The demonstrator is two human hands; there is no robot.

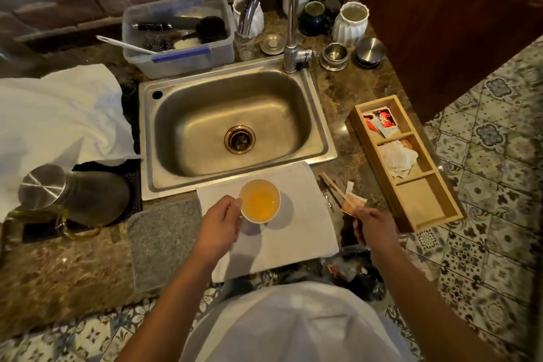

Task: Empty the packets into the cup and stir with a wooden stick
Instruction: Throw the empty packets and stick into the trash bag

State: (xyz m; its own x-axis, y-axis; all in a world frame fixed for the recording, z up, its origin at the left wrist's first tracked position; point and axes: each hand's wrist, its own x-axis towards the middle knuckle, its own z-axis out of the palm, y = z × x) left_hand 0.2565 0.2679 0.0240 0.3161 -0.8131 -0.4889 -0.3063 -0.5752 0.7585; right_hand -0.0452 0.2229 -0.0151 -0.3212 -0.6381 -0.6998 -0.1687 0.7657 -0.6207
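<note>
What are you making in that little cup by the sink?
A person is mixing a drink. Their left hand steadies a small white cup of amber liquid on a white folded towel in front of the steel sink. Their right hand holds a torn orange packet off to the side. Thin wooden sticks lie on the counter, not yet used.

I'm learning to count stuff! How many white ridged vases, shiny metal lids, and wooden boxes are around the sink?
White ridged vases: 2 (one, another)
Shiny metal lids: 2 (by the jug, behind the tap)
Wooden boxes: 1
Total: 5
</note>
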